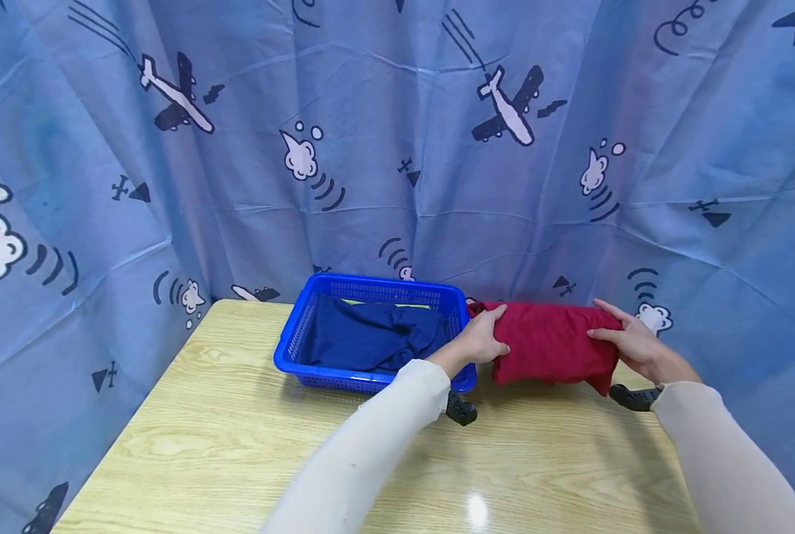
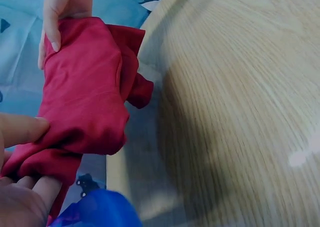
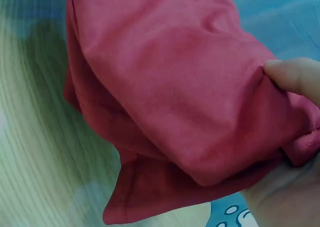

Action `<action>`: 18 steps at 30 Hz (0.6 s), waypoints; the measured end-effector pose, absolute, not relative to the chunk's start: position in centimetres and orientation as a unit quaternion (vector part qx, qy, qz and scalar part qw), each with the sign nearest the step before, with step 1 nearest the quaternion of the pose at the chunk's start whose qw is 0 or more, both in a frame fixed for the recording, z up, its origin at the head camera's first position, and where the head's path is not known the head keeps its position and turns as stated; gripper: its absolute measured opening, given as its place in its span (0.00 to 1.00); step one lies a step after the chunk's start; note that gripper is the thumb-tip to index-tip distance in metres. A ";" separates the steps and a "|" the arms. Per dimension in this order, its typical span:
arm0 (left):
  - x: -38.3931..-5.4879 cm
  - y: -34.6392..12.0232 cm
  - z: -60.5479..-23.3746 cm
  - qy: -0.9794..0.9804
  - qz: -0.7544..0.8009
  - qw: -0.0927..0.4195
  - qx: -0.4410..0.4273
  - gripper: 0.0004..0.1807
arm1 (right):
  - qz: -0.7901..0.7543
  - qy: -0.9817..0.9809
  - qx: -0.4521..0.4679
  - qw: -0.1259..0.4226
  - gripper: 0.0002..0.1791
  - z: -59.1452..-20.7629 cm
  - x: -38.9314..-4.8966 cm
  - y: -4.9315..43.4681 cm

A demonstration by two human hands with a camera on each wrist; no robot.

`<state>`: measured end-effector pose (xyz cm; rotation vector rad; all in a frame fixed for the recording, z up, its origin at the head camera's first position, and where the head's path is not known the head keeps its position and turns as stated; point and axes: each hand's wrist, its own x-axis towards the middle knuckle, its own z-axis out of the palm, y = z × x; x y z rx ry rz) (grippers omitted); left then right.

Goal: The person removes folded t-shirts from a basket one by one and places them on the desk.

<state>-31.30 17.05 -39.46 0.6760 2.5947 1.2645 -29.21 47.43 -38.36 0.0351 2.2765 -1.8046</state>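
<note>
A folded red garment (image 1: 551,341) is stretched between my two hands at the right back of the table. My left hand (image 1: 479,340) grips its left end, thumb on top and fingers underneath, as the left wrist view shows. At the other end my right hand (image 1: 634,345) pinches the cloth (image 3: 200,87), its thumb pressing from above and the other fingers partly hidden below. A loose corner hangs down at the right. Just left of my left hand stands a blue plastic basket (image 1: 291,326) with a dark blue folded garment (image 1: 364,334) lying in it.
The light wooden table (image 1: 190,430) runs under everything. Behind it hangs a blue curtain (image 1: 371,148) with airplane prints, close to the table's back edge. The basket's right rim is beside my left wrist.
</note>
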 end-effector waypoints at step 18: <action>-31.3 18.4 -40.4 0.938 0.222 0.065 0.259 0.44 | -0.567 0.816 0.030 0.109 0.48 -41.7 -29.2 46.9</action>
